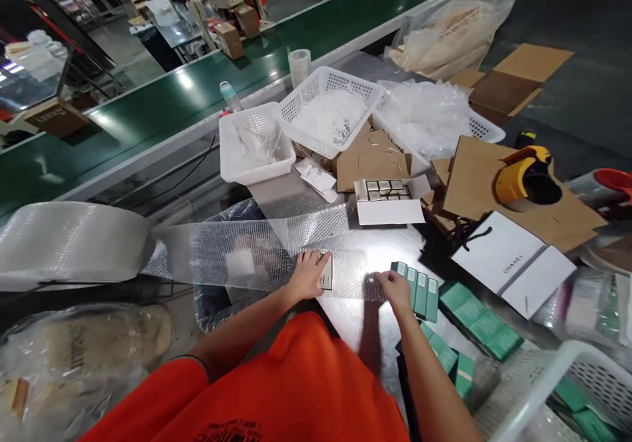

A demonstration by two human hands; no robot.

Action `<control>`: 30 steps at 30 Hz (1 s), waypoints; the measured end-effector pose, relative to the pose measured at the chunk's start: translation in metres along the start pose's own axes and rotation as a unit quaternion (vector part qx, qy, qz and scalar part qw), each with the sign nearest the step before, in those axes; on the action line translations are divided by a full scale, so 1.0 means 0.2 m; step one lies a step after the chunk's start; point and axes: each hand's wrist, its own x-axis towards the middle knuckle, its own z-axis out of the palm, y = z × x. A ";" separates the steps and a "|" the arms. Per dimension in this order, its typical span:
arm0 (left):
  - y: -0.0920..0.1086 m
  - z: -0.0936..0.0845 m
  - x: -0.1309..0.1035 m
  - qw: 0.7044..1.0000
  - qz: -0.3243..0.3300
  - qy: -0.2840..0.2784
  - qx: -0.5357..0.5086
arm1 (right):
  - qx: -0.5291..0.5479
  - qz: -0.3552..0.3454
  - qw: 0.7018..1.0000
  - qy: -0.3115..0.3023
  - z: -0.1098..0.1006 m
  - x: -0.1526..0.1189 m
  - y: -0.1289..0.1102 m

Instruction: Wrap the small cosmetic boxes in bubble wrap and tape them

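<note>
A strip of bubble wrap (261, 251) runs from a large roll (74, 241) at the left onto the metal table. On the strip lies a small pale box with a dark edge (326, 274). My left hand (309, 275) rests on that box, fingers spread and pointing up and right, covering its left part. To the right, my right hand (395, 290) pinches the free end of the bubble wrap between thumb and fingers. Just beyond it stand several green boxes (417, 290).
White baskets (257, 142) and an open white box of small items (390, 211) stand behind. A CHANEL bag (513, 261), a yellow tape dispenser (526, 182) and more green boxes (478, 320) lie right. A white basket (557, 369) sits lower right; a green conveyor (172, 86) crosses behind.
</note>
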 end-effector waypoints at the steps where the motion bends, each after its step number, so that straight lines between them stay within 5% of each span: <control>1: 0.01 0.00 0.00 1.000 -0.002 -0.002 0.005 | 0.004 -0.006 1.000 -0.004 -0.01 -0.01 -0.02; 9: 0.07 0.05 -0.02 0.996 -0.078 0.030 -0.015 | 0.022 -0.130 0.988 -0.078 0.08 -0.23 -0.30; 14: 0.07 0.07 -0.09 0.976 -0.136 0.082 -0.148 | -0.026 -0.193 0.977 -0.086 0.16 -0.30 -0.42; 17: 0.00 0.08 -0.11 0.934 -0.190 0.148 -0.263 | -0.052 -0.182 0.978 -0.090 0.14 -0.30 -0.42; 21: -0.12 0.13 -0.07 0.842 -0.293 0.081 -0.445 | -0.105 -0.182 0.972 -0.101 0.13 -0.30 -0.44; 26: -0.12 0.22 0.00 0.737 -0.259 0.040 -0.623 | -0.144 -0.205 0.959 -0.129 0.19 -0.32 -0.47; 30: -0.02 0.30 0.08 0.720 -0.232 0.027 -0.653 | -0.181 -0.227 0.950 -0.112 0.21 -0.29 -0.39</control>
